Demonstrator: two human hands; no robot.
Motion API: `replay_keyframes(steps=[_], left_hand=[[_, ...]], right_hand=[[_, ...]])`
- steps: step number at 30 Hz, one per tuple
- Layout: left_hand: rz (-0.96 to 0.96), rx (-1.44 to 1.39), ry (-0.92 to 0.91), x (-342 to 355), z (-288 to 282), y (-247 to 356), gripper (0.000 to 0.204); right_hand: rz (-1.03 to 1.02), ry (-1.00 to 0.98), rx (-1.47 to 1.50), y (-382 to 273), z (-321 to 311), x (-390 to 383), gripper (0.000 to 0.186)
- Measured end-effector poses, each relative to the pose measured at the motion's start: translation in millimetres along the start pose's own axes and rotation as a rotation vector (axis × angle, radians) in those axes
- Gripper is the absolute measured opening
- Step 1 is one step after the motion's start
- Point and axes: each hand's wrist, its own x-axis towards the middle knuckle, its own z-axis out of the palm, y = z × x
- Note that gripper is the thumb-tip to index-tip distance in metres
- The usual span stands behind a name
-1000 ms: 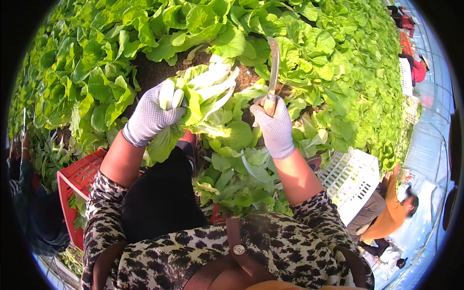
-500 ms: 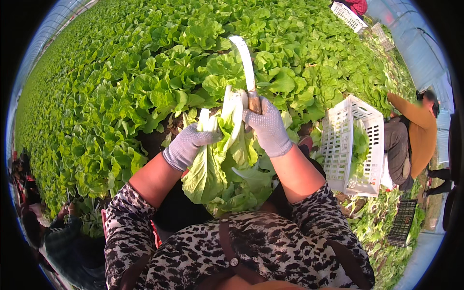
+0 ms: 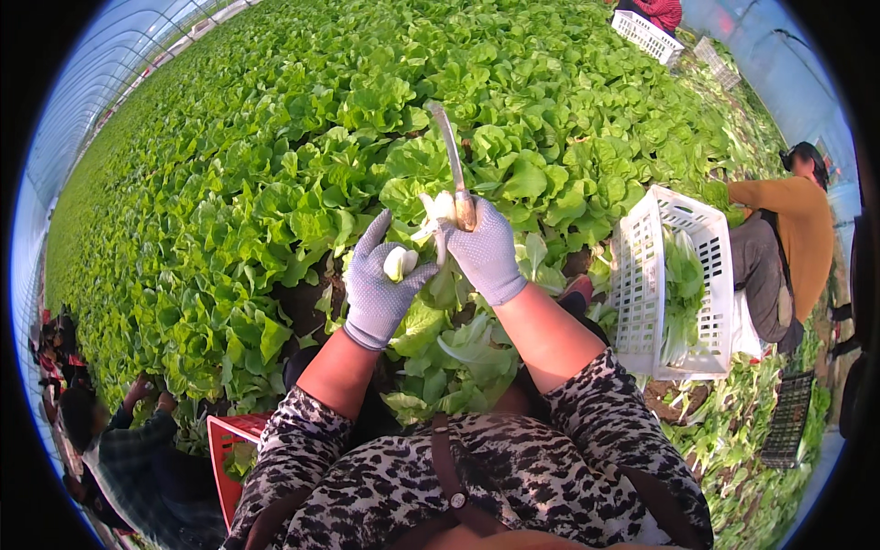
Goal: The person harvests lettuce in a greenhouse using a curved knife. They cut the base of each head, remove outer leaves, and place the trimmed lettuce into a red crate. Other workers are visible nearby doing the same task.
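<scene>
One smooth, white, rounded stem butt (image 3: 400, 265) sits at frame centre, between the spread thumb and index finger of the dotted knit-gloved left hand (image 3: 378, 286); whether its other fingers close on it, I cannot tell. Just up and right, splayed pale stalks (image 3: 429, 218) lie beside the right hand (image 3: 486, 255), which is wrapped round the wooden handle of a curved metal knife (image 3: 450, 148), blade upward. Crinkled leafy greens (image 3: 211, 275) fill the upper left; a slotted white plastic crate (image 3: 635, 293) stands at right.

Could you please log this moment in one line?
Left hand: holding white stalk | right hand: gripping knife | nearest white crate: contains greens
</scene>
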Motion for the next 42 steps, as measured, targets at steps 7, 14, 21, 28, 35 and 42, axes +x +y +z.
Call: replay_keyframes(steps=[7,14,21,28,35,42], left_hand=[[-0.113,-0.069,-0.029,0.8,27.6,-13.2,0.042],[-0.404,-0.495,0.1,10.9,-21.1,-70.4,0.059],[-0.565,-0.777,-0.396,8.3,-50.8,-70.1,0.077],[-0.523,-1.091,-0.656,3.7,-28.7,-41.6,0.049],[-0.192,-0.648,-0.481,10.2,-11.4,-33.1,0.044],[0.061,-0.143,-0.398,9.0,-11.8,-41.5,0.03]], right_hand=[[-0.1,0.001,-0.226,0.9,10.2,5.6,0.022],[-0.075,-0.172,-0.085,-31.2,-38.1,33.7,0.021],[0.185,-0.347,0.235,-16.3,-30.6,24.4,0.028],[0.161,-0.419,0.017,-4.1,3.7,9.4,0.032],[0.122,-0.423,-0.149,2.2,-1.1,4.4,0.023],[0.055,-0.222,-0.51,5.3,-23.7,19.6,0.021]])
